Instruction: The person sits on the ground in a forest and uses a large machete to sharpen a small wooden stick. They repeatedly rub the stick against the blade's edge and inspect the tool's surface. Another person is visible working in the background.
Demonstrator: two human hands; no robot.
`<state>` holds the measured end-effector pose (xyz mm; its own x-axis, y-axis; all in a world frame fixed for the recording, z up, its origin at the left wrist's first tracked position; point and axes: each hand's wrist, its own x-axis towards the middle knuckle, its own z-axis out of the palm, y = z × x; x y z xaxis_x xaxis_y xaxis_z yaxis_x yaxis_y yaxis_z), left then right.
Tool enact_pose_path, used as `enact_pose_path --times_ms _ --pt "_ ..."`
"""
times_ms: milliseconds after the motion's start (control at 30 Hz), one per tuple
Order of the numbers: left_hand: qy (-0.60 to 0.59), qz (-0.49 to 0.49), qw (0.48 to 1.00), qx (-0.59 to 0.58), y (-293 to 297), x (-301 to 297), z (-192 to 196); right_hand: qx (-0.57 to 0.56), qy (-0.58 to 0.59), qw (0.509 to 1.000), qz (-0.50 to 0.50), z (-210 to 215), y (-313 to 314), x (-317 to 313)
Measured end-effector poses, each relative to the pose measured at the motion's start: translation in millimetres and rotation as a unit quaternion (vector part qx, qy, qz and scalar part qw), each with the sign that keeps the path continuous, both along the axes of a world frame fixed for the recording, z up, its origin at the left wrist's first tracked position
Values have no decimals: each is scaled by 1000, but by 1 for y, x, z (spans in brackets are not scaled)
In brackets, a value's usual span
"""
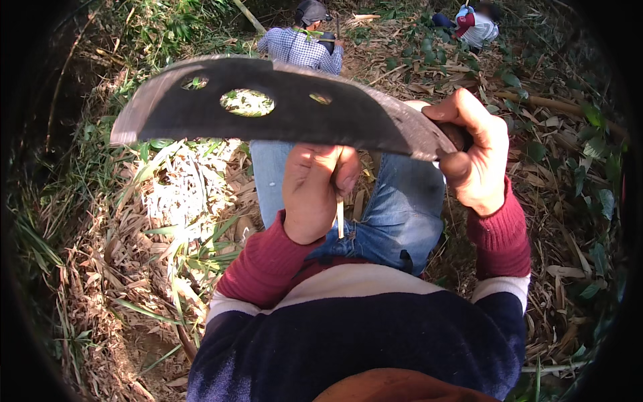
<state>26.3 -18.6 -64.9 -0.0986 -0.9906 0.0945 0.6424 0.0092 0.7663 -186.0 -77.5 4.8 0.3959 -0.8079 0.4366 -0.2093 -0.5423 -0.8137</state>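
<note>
Nearest, we are looking down over a navy and off-white knitted sweater [355, 328], both forearms reaching outward. Our left hand [311, 184] is closing its fingers around a narrow, pale, wood-like strip [340, 218], whose exposed end is pointing back toward the body. Just beyond, a broad, dark metal knife [293, 100] with three holes is lying crosswise, its tip pointing left. Our right hand [479, 151], the nearer to its handle, is curling firmly around that end. Key relation, we are judging: the knife's long axis is running roughly square to the strip's. Whether the blade is touching the left fingers, we are not managing to tell. Under the hands, faded blue denim jeans [408, 201] are showing; farther off, two people are sitting or crouching among dry tan leaf litter [107, 301].
</note>
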Motion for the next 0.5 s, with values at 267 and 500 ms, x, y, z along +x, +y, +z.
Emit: enact_pose_path --times_ms 267,500 --pt "-41 33 999 -5 11 -5 10 -241 149 958 45 11 18 25" --pt "-26 44 999 -2 16 -25 6 -287 138 948 0 10 18 36"
